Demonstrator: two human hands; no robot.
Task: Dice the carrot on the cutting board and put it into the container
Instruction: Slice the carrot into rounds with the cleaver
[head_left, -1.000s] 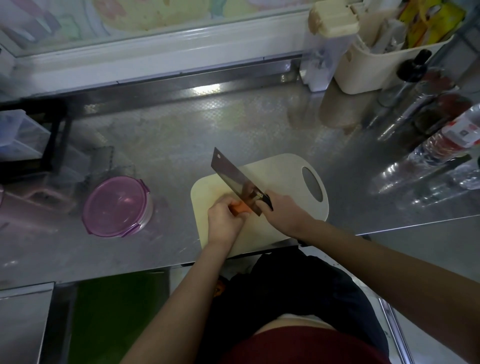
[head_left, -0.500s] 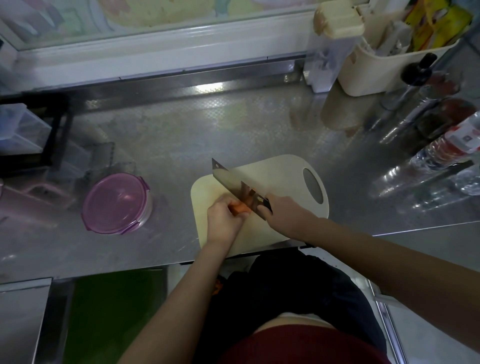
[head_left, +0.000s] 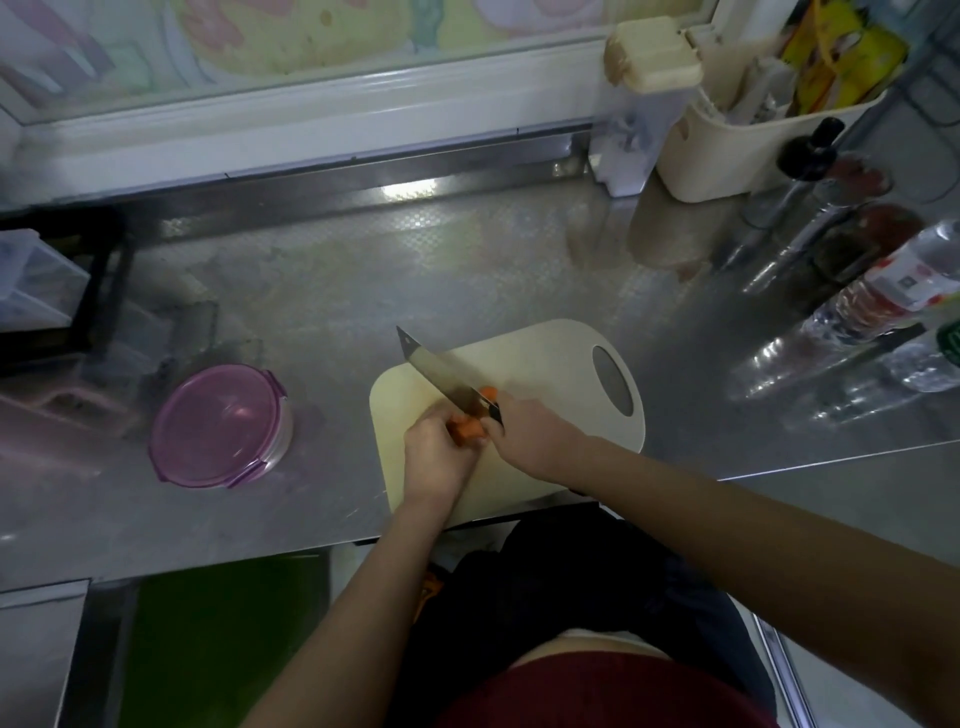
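One rectangular steel cleaver (head_left: 441, 370) across stubby carrot (head_left: 467, 430), smooth rounded board (head_left: 550, 358).

No text, number or brand is legible. The label (head_left: 917, 275) on the plastic bottle (head_left: 852, 312) at the right is red and white with printed marks, too blurred to read. The yellow packets (head_left: 841, 57) in the cream bin (head_left: 727, 156) carry print, likewise unreadable.
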